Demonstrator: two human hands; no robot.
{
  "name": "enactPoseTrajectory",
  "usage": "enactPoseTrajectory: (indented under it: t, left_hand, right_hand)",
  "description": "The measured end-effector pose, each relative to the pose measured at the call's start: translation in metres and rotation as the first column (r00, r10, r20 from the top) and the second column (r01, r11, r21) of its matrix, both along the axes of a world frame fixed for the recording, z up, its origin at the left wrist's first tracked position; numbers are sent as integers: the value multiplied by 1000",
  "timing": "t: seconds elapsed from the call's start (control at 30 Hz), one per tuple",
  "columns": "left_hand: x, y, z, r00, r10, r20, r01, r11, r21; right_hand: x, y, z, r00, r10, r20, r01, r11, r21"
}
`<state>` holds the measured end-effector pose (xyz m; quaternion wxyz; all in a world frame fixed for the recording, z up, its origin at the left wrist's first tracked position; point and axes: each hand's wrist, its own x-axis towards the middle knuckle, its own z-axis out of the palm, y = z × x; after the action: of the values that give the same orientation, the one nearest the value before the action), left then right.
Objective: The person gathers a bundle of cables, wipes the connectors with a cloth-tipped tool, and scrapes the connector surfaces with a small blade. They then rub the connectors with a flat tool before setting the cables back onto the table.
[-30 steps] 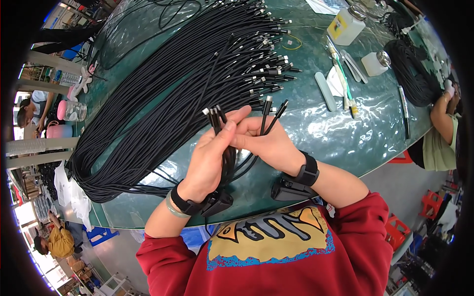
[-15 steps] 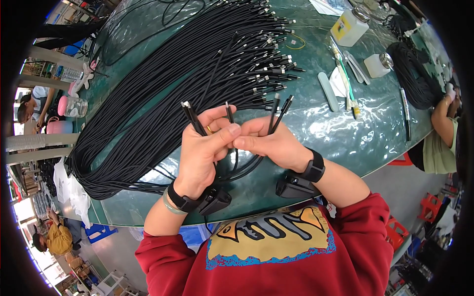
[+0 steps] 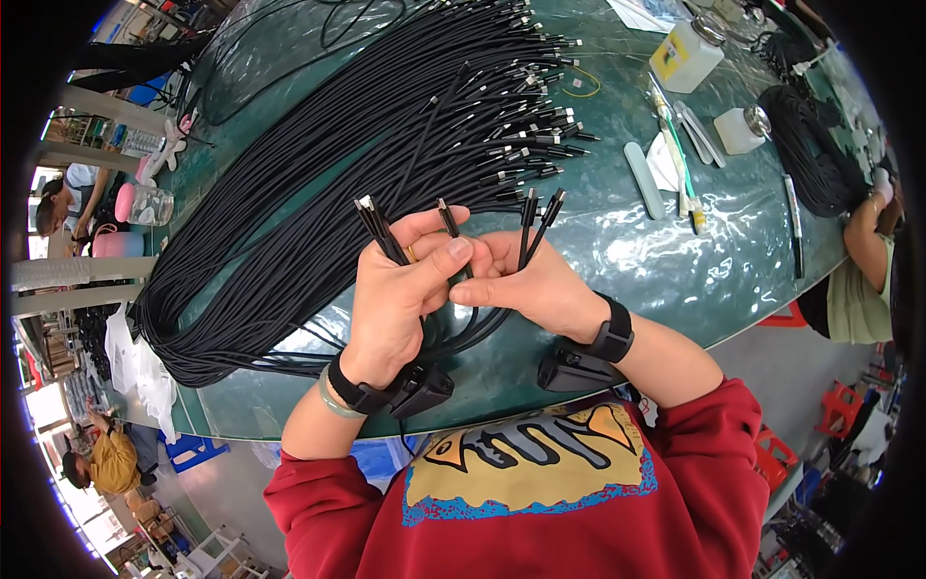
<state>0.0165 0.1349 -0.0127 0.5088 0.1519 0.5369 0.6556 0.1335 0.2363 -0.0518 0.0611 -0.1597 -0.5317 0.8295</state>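
Note:
My left hand is closed around several black cables with metal-tipped plugs sticking up beside the thumb. A single cable plug stands upright between its thumb and forefinger. Right beside it, my right hand is closed on two black cables whose plugs point upward between the fingers. The fingertips of both hands meet, partly hiding each other. Below the hands the held cables curve down and left. A large looped bundle of black cables lies just beyond, its plug ends fanned out to the right.
On the green table to the right lie a pale flat tool, tweezers, a brush and a pen. Two bottles stand farther back. Another cable coil lies near a co-worker's arm.
The two plugs in my right hand have shifted slightly left and lower, and that hand's thumb has moved a little down and left. My left hand stays nearly still.

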Motion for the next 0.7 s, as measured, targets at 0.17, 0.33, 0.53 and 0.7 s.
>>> enactPoseTrajectory:
  t: [0.17,0.33,0.53,0.7]
  left_hand:
    - [-1,1,-3,1000,-17,0,17,1000,-3]
    - [-1,5,-5,985,-37,171,22,995,92]
    - [13,8,-13,986,-137,-94,135,991,-20]
    - [-2,5,-19,998,39,42,-41,998,55]
  right_hand:
    - [-3,-4,0,999,-46,24,46,999,-18]
    - [-6,-6,4,986,-154,-58,145,981,-129]
    - [-4,-4,6,992,-94,80,83,988,131]
    - [-4,-5,-1,976,-219,-9,219,976,4]
